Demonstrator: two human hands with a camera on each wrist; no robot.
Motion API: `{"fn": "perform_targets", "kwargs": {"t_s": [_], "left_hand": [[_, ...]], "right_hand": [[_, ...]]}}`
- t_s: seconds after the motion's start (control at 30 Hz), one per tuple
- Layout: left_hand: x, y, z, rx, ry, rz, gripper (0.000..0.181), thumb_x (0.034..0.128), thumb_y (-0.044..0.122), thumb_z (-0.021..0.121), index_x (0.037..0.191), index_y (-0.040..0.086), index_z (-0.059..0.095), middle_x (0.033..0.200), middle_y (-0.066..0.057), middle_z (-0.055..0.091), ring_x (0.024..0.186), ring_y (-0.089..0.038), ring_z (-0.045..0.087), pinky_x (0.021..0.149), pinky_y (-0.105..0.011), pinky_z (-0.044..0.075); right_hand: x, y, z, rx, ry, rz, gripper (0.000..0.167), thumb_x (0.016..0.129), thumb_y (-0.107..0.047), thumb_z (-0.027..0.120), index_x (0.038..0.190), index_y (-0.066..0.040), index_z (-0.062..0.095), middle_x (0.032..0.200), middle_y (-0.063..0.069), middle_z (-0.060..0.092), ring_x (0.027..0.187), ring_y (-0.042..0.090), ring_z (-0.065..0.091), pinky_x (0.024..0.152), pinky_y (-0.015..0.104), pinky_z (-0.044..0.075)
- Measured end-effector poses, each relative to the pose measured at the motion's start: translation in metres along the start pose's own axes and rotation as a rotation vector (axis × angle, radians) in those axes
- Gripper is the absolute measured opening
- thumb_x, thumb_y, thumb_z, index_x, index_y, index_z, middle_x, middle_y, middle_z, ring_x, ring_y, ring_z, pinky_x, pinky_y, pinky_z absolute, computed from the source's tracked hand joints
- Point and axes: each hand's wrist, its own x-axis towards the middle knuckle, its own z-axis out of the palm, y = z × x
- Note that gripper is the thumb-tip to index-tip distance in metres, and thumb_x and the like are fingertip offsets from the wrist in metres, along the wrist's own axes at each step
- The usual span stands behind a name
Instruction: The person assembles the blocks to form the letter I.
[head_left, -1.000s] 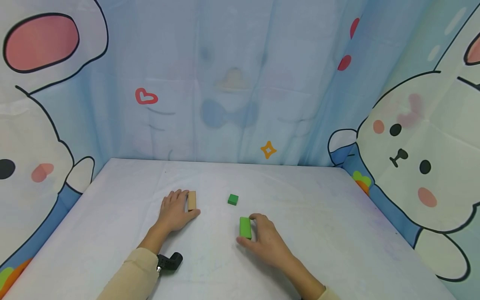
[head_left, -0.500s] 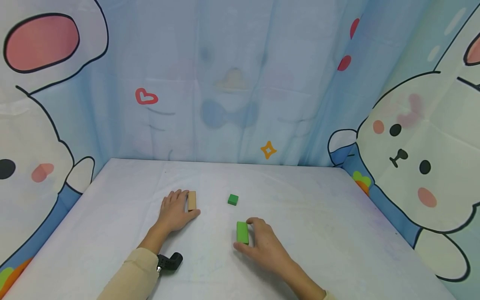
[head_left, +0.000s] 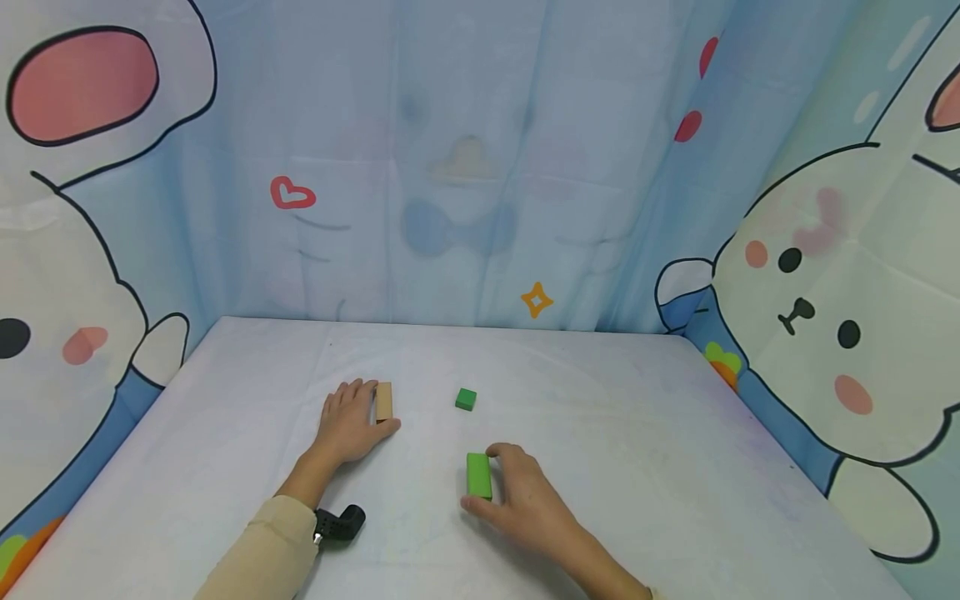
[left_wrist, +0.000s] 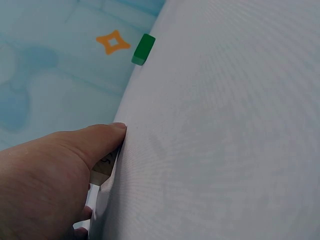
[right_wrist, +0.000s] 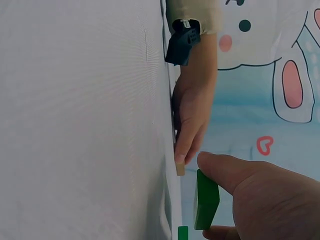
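Note:
My left hand lies on the table at left of centre, its thumb and fingers about a small wooden block. In the left wrist view the thumb covers part of this wooden block, which has a dark mark on it. My right hand pinches a light green rectangular block end to end between thumb and fingertip. The right wrist view shows this green block held a little above the table surface. Farther back, a small dark green block stands untouched between the two hands.
A white cloth covers the table. Behind and beside it hang printed curtains with cartoon rabbits. A black device is strapped at my left wrist, just past the beige sleeve.
My right hand has drawn the light green block toward me and slightly left. The left hand, the wooden block and the dark green block have stayed where they were.

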Motion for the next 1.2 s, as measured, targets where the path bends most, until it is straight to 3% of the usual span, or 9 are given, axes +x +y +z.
{"fn": "perform_targets", "kwargs": {"t_s": [0.83,1.2], "left_hand": [[0.000,0.001,0.001,0.005,0.008,-0.001,0.079,0.0945,0.037,0.071,0.153,-0.005,0.039,0.160,-0.034,0.033,0.152,-0.055,0.022,0.124,-0.067,0.015],[0.000,0.000,0.001,0.007,0.010,0.002,0.080,0.0941,0.037,0.071,0.153,-0.005,0.039,0.160,-0.034,0.034,0.152,-0.055,0.023,0.124,-0.067,0.015]], "right_hand": [[-0.011,-0.004,0.006,-0.068,-0.018,-0.069,0.076,0.081,-0.055,0.083,0.131,-0.006,0.055,0.124,0.009,0.064,0.107,0.019,0.058,0.099,0.049,0.053],[-0.014,-0.004,0.010,-0.138,-0.014,-0.116,0.072,0.079,-0.056,0.083,0.125,-0.008,0.056,0.121,0.006,0.064,0.112,0.023,0.059,0.105,0.053,0.048]]}}
